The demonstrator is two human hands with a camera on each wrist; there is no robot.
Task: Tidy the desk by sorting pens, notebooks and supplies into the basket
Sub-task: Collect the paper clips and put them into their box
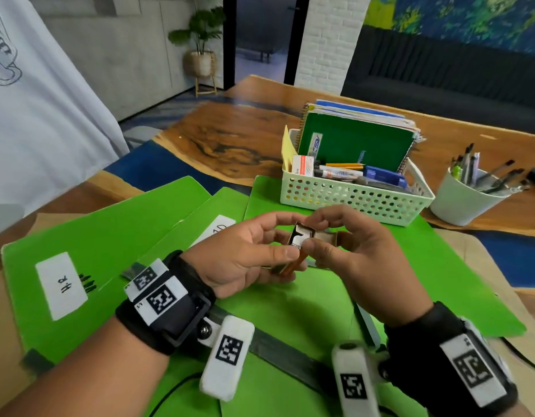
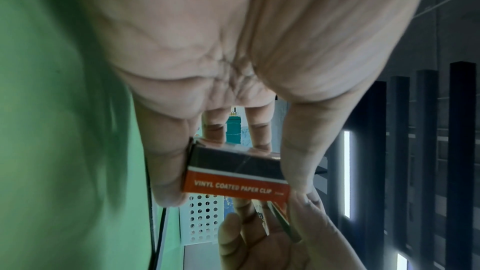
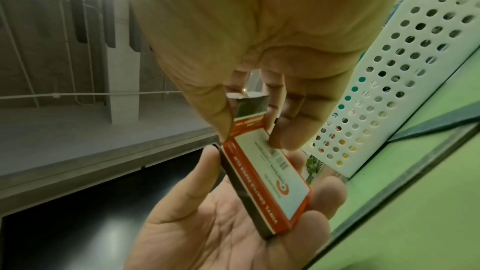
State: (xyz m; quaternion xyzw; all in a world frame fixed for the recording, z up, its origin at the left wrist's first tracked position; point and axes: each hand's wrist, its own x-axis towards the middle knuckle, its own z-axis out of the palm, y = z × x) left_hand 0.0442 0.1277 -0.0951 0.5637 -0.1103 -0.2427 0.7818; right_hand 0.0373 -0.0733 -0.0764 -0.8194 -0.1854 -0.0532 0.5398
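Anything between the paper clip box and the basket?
Head view: only bare green folder between the paper clip box, held in both hands, and the white basket.

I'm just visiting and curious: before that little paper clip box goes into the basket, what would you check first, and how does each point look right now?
1. Left hand grips the paper clip box: ok.
2. Right hand pinches the box's end flap: ok.
3. Flap closed: not ok, the end is open in the head view.
4. Clips inside: cannot tell.
5. Basket close ahead: ok.
6. Free room in the basket's front row: cannot tell; markers and boxes lie there.
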